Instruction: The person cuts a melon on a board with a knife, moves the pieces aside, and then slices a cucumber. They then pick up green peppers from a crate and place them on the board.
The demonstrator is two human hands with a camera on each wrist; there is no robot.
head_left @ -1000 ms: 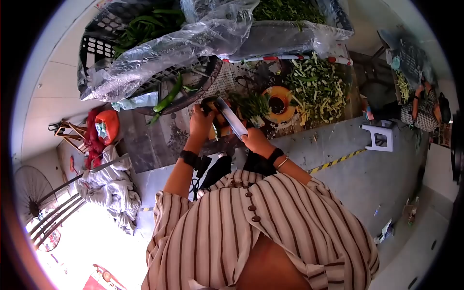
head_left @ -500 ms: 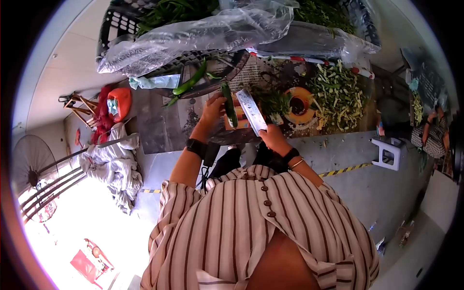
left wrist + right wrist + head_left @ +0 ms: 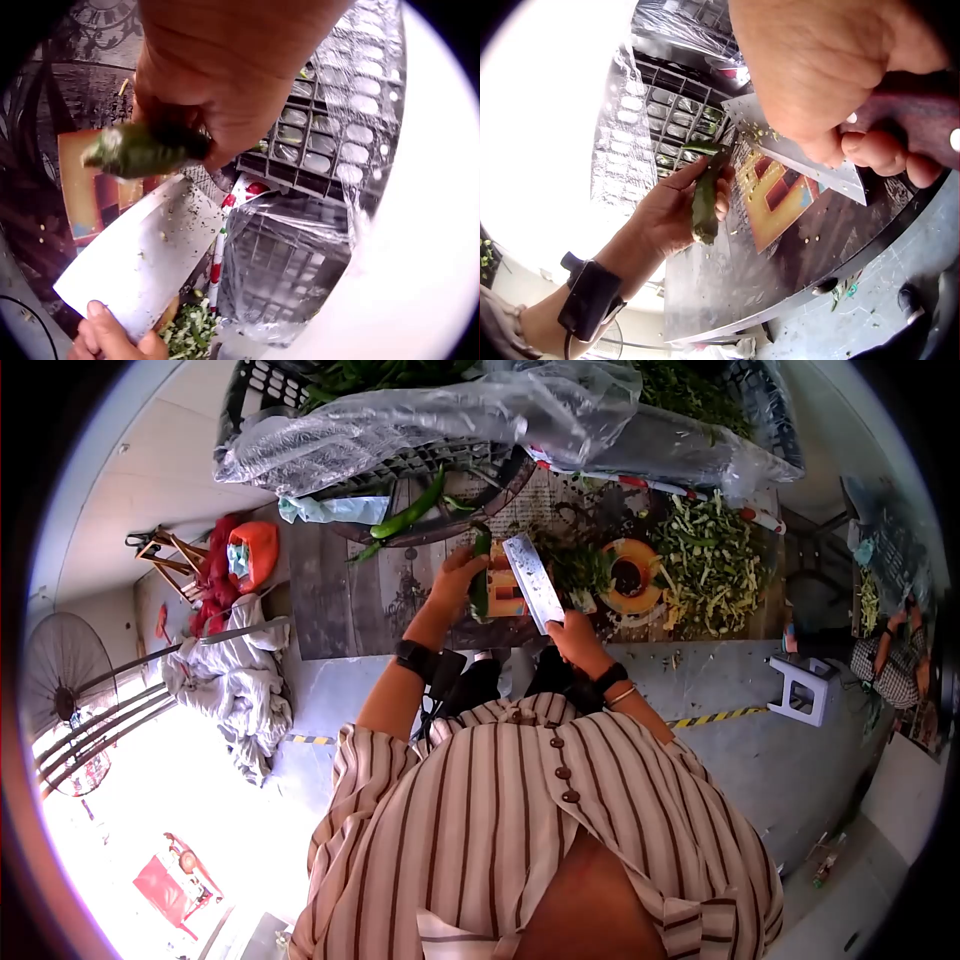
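L hand grips a long green veg, fingers wrapped round it, over the L edge of the orange patch on the table. R hand grips the cleaver by its dark red handle, w/ the flat, bit-flecked metal over the patch's R edge, apart from the veg. Chopped greens lie heaped well R of the patch, a whole green pepper is on its far L, & the black crate w/ clear plastic sits beyond it.
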